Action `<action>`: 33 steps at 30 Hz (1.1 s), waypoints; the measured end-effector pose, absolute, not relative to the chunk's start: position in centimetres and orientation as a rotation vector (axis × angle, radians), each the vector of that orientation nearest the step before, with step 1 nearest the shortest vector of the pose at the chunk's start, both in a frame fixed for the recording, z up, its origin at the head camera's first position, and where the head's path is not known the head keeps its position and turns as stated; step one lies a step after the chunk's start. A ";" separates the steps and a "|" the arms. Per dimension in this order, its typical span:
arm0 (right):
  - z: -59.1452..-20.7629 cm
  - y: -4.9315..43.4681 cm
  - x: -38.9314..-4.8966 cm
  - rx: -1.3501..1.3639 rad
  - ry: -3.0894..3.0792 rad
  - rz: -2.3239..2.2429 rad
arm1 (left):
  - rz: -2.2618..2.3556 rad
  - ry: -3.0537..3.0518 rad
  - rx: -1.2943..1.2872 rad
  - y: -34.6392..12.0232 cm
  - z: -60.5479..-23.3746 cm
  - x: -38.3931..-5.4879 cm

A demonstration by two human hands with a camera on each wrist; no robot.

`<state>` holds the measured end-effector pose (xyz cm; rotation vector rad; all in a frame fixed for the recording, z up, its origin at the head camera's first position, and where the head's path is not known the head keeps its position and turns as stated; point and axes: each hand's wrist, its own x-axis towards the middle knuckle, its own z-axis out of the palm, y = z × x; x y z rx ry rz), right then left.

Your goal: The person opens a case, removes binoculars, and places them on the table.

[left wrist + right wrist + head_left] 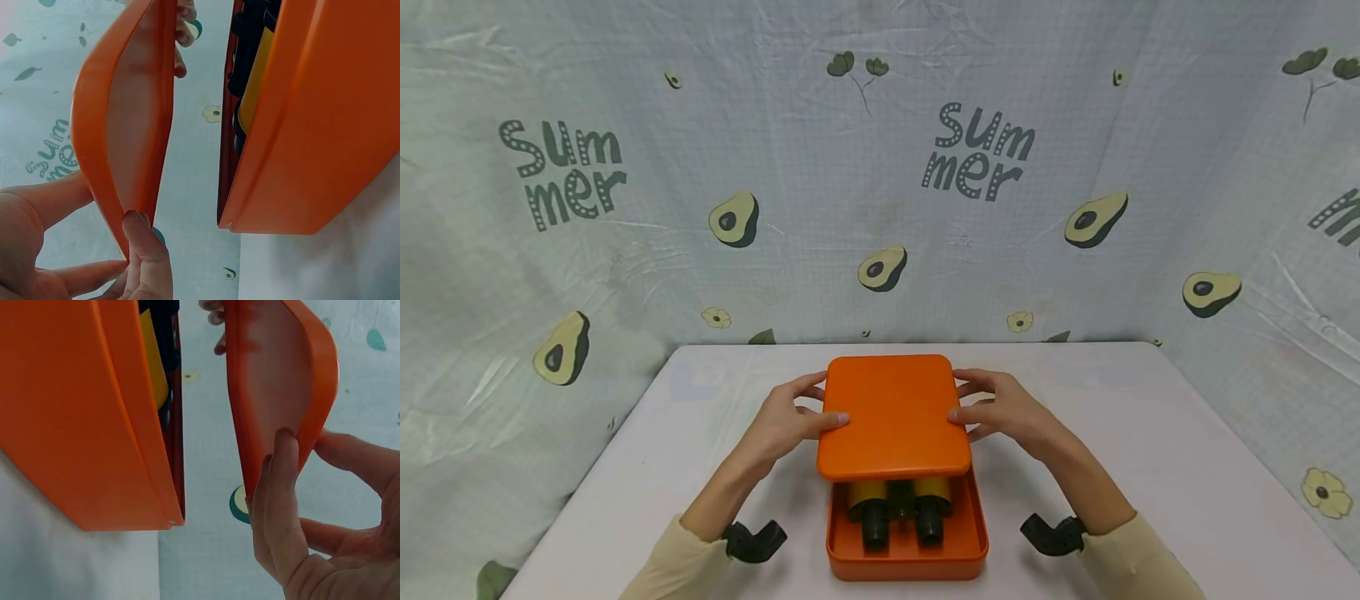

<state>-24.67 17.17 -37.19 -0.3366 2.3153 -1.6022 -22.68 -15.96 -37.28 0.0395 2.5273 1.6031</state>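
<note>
An orange lid (893, 417) is held above an orange box (907, 569) in the head view. My left hand (792, 417) grips the lid's left edge, thumb on top and fingers under the rim. On the opposite edge, my right hand (1000, 408) pinches it the same way. Both wrist views show a gap between lid and box. Inside the box lie black and yellow binoculars (929, 517), eyepieces toward me; their far part is hidden under the lid. The lid's pale underside (134, 119) shows in the left wrist view.
The box stands on a white table (737, 375) near its front. Behind and beside the table hangs a pale curtain (805, 167) printed with avocados and lettering. A black wrist mount (756, 543) sticks out from the left sleeve, another mount (1052, 536) from the right.
</note>
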 end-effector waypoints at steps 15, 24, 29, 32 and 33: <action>-36.9 17.6 -24.6 -0.381 2.233 -1.584 | 1.645 2.486 0.078 -16.4 -37.5 -22.9; -37.1 17.5 -24.6 -0.382 2.214 -1.640 | 1.737 2.439 0.135 -16.6 -37.5 -22.9; -37.1 17.5 -24.7 -0.389 2.223 -1.651 | 1.710 2.442 0.172 -16.6 -37.3 -22.9; -37.1 17.3 -24.6 -0.397 2.226 -1.653 | 1.701 2.438 0.166 -16.7 -37.2 -22.9; -37.0 17.3 -24.6 -0.398 2.229 -1.652 | 1.703 2.433 0.163 -16.8 -37.2 -22.9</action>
